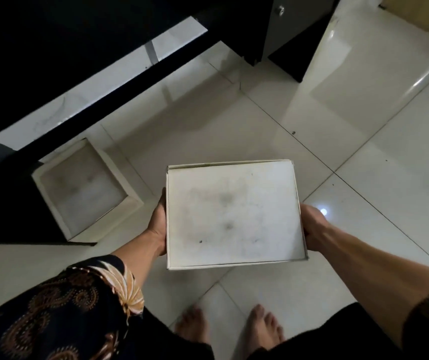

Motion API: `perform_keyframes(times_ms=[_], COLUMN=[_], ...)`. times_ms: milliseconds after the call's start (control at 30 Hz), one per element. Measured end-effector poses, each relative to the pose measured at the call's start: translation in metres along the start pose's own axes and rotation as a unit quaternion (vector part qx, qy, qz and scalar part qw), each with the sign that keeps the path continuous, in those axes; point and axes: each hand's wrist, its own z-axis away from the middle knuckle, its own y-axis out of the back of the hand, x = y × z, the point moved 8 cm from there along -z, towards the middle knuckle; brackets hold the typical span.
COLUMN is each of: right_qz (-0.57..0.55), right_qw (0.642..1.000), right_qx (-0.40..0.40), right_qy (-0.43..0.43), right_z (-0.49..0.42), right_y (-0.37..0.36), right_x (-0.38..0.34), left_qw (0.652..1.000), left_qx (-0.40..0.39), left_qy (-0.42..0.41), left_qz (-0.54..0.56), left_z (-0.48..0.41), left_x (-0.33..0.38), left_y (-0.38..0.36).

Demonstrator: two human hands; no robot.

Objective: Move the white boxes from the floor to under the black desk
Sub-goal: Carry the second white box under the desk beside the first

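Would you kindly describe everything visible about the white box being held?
The held box is a shallow, open-topped white tray, seemingly cardboard, with thin low walls and a smudged, grey-stained bottom. It is roughly level above the tiled floor, empty, gripped at its sides by the left hand and right hand. Nothing else touches it.

We see a dim, soft-focus frame in which the glossy floor tiles (364, 157) throw back a small bright glare spot (323, 211) and pale streaks at right, the upper left sinks into black shadow, and straight lines bow toward the edges.
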Motion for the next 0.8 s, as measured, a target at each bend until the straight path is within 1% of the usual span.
perform_keyframes(times_ms=[67, 133, 233, 333, 467, 533, 600, 667, 700, 733, 800], right_qz=[0.011, 0.014, 0.042, 0.123, 0.237, 0.271, 0.285, 0.300, 0.309, 0.320, 0.349], right_qw=[0.999, 0.997, 0.990, 0.979, 0.946, 0.931, 0.924, 0.916, 0.910, 0.905, 0.891], right_qx=[0.021, 0.055, 0.073, 0.060, 0.067, 0.073, 0.085, 0.099, 0.106, 0.114, 0.132], right_qy=[0.027, 0.053, 0.109, 0.153, 0.208, 0.234, 0.242, 0.248, 0.253, 0.256, 0.259], right_z=[-0.043, -0.066, -0.109, -0.138, -0.157, -0.158, -0.160, -0.166, -0.168, -0.168, -0.165], right_y=[0.001, 0.005, 0.000, -0.011, -0.023, -0.029, -0.030, -0.033, -0.035, -0.037, -0.040], right_x=[-0.001, -0.011, -0.026, -0.036, -0.048, -0.052, -0.051, -0.048, -0.048, -0.049, -0.051], left_qw=[0.999, 0.998, 0.994, 0.993, 0.993, 0.995, 0.996, 0.990, 0.981, 0.963, 0.906], left_qx=[-0.016, -0.034, -0.033, -0.032, -0.030, 0.008, 0.057, 0.116, 0.161, 0.218, 0.317], left_qy=[-0.028, -0.028, -0.077, -0.097, -0.108, -0.094, -0.065, -0.056, -0.065, -0.081, -0.104], left_qz=[0.025, 0.051, 0.065, 0.061, 0.042, 0.015, -0.025, -0.058, -0.090, -0.138, -0.262], left_z=[-0.036, -0.054, -0.093, -0.120, -0.138, -0.141, -0.143, -0.145, -0.145, -0.144, -0.136], left_x=[-0.009, -0.016, -0.021, -0.020, -0.014, -0.020, -0.031, -0.035, -0.034, -0.030, -0.020], left_y=[0.003, 0.001, 0.009, 0.008, 0.000, 0.007, 0.019, 0.030, 0.038, 0.047, 0.056])
